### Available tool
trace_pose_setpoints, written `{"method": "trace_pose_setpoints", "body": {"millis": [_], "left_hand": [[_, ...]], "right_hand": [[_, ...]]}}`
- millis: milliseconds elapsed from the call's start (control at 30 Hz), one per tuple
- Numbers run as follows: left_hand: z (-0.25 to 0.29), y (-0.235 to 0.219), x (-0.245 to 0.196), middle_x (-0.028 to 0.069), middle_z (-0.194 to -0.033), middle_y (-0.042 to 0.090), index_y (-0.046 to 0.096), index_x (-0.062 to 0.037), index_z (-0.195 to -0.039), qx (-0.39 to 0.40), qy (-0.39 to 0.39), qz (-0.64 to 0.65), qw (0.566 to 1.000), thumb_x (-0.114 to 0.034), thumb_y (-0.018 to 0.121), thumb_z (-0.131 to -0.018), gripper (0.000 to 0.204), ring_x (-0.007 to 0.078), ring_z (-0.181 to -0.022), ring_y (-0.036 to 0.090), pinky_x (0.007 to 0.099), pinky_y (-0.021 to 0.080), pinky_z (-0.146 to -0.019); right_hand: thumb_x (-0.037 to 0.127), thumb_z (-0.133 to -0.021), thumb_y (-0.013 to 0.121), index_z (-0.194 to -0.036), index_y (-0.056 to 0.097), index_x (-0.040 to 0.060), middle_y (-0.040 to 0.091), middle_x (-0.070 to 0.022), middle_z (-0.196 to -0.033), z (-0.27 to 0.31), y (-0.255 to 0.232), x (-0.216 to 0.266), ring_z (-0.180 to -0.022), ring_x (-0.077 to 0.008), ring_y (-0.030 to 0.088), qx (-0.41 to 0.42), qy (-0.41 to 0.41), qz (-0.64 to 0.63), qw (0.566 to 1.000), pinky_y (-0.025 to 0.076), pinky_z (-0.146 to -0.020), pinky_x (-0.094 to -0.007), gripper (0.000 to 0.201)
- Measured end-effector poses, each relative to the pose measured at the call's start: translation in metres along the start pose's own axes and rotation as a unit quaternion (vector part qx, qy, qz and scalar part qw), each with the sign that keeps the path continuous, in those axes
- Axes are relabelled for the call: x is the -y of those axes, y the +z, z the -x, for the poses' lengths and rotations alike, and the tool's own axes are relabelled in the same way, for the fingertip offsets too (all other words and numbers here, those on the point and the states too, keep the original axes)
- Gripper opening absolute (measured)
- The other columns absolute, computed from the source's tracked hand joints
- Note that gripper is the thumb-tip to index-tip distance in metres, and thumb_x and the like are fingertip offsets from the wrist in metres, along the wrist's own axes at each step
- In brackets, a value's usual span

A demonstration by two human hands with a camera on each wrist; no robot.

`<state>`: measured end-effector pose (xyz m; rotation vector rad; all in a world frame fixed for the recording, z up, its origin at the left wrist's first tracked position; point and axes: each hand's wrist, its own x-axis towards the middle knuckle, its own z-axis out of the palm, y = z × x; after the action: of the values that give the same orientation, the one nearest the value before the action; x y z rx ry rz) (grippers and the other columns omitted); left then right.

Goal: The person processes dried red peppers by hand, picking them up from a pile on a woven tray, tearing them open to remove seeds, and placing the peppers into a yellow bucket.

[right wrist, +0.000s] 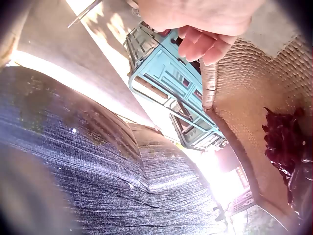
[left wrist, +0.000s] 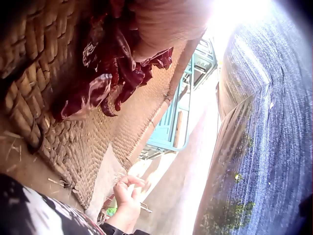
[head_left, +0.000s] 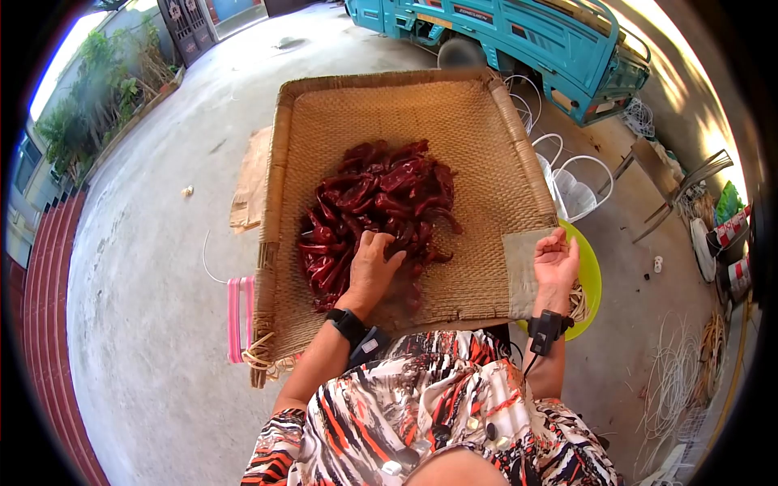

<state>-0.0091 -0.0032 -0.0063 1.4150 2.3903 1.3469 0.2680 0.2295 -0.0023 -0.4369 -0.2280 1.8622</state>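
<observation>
A heap of dark red dried peppers [head_left: 377,190] lies in a shallow woven basket [head_left: 494,170] before me. My left hand [head_left: 373,271] is down on the near part of the heap, palm downward and fingers bent over the peppers. Its fingertips are hidden there, and I cannot tell whether they grip a pepper. In the left wrist view several glossy, wrinkled peppers [left wrist: 88,95] hang close under that hand. My right hand [head_left: 557,261] is palm up at the basket's right edge, beside a pale patch [head_left: 523,271], its fingers loosely curled around nothing.
A yellow-green basin [head_left: 585,279] stands under the basket's right side, with white bags [head_left: 575,194] beyond it. Pink-striped material [head_left: 240,320] shows at the left. A turquoise cargo vehicle [head_left: 527,40] is parked behind. Loose wire [head_left: 673,389] and a chair [head_left: 681,182] are at the right.
</observation>
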Motion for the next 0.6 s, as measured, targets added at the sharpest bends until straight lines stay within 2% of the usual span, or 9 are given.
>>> {"method": "trace_pose_setpoints", "body": {"millis": [100,133,233,267,300,367,467,567,600], "left_hand": [[0.0,0.002,0.005,0.0103,-0.097,0.053,0.062,-0.0068,-0.093,0.014,-0.002,-0.023,1.0,-0.02,0.076,-0.079,0.024,0.0297,-0.082,0.059,0.0405,0.05,-0.071],[0.0,0.001,0.005,0.0105,-0.096,0.053,0.062,-0.0069,-0.091,0.024,-0.005,-0.03,0.999,-0.021,0.076,-0.079,0.023,0.0309,-0.084,0.059,0.0411,0.05,-0.072],[0.001,0.003,0.005,0.0085,-0.09,0.053,0.063,-0.0061,-0.087,0.004,0.024,-0.03,0.999,-0.016,0.077,-0.078,0.019,0.0224,-0.073,0.056,0.035,0.047,-0.066],[0.001,0.002,0.002,0.0086,-0.089,0.053,0.063,-0.0056,-0.087,0.008,0.021,-0.028,0.999,-0.014,0.076,-0.078,0.018,0.0227,-0.073,0.056,0.0349,0.047,-0.066],[0.001,0.001,-0.003,0.0088,-0.089,0.054,0.063,-0.0051,-0.086,0.011,0.018,-0.027,0.999,-0.013,0.076,-0.078,0.018,0.0231,-0.073,0.056,0.0349,0.047,-0.066],[0.001,-0.001,-0.003,0.0089,-0.088,0.054,0.063,-0.0043,-0.086,0.013,0.027,-0.008,1.0,-0.011,0.075,-0.077,0.017,0.0233,-0.074,0.057,0.034,0.047,-0.066],[0.0,-0.001,0.002,0.0087,-0.086,0.055,0.063,-0.0032,-0.086,0.014,0.058,0.053,0.997,-0.007,0.074,-0.077,0.016,0.0225,-0.074,0.057,0.0318,0.047,-0.066],[-0.001,-0.008,-0.01,0.0075,-0.085,0.055,0.063,-0.0028,-0.088,0.03,0.099,0.116,0.988,-0.007,0.074,-0.077,0.017,0.0201,-0.075,0.057,0.0299,0.048,-0.067],[0.0,-0.009,-0.012,0.0067,-0.085,0.055,0.063,-0.003,-0.09,0.033,0.122,0.124,0.984,-0.007,0.074,-0.077,0.018,0.0187,-0.076,0.057,0.0293,0.048,-0.068]], "right_hand": [[0.022,-0.097,0.056,-0.099,0.064,0.0091,0.067,-0.0009,-0.084,0.0,-0.006,-0.022,-0.07,-0.0141,0.061,0.025,0.077,0.062,0.995,0.054,-0.067,-0.0329,0.015],[0.019,-0.096,0.056,-0.099,0.063,0.0098,0.067,-0.0011,-0.084,0.007,0.0,-0.037,-0.07,-0.0137,0.061,0.032,0.087,0.087,0.992,0.053,-0.065,-0.0302,0.012],[0.016,-0.095,0.058,-0.103,0.062,0.0101,0.067,-0.0012,-0.086,0.034,0.03,-0.072,-0.071,-0.0116,0.061,0.089,0.149,0.281,0.944,0.052,-0.065,-0.0265,0.01],[0.014,-0.095,0.059,-0.105,0.061,0.0088,0.066,-0.002,-0.087,0.043,0.041,-0.084,-0.07,-0.0112,0.061,0.121,0.162,0.345,0.917,0.052,-0.065,-0.0254,0.012],[0.013,-0.094,0.06,-0.108,0.06,0.0083,0.066,-0.0021,-0.088,0.048,0.046,-0.097,-0.071,-0.0111,0.061,0.18,0.142,0.42,0.878,0.052,-0.065,-0.0254,0.015],[0.01,-0.092,0.061,-0.113,0.058,0.0073,0.065,-0.0024,-0.091,0.055,0.055,-0.119,-0.072,-0.0108,0.061,0.29,0.098,0.557,0.772,0.051,-0.066,-0.0255,0.021],[0.007,-0.088,0.064,-0.115,0.059,0.0075,0.066,-0.0075,-0.092,0.072,0.074,-0.132,-0.08,-0.02,0.066,0.41,0.015,0.637,0.652,0.053,-0.07,-0.0327,0.027],[0.007,-0.085,0.064,-0.117,0.059,0.0109,0.065,-0.0109,-0.092,0.078,0.08,-0.139,-0.084,-0.0268,0.066,0.472,-0.126,0.677,0.551,0.053,-0.075,-0.0361,0.033],[0.006,-0.083,0.064,-0.116,0.06,0.0105,0.064,-0.0133,-0.089,0.075,0.076,-0.141,-0.086,-0.0322,0.065,0.474,-0.157,0.682,0.534,0.052,-0.078,-0.0373,0.033]]}}
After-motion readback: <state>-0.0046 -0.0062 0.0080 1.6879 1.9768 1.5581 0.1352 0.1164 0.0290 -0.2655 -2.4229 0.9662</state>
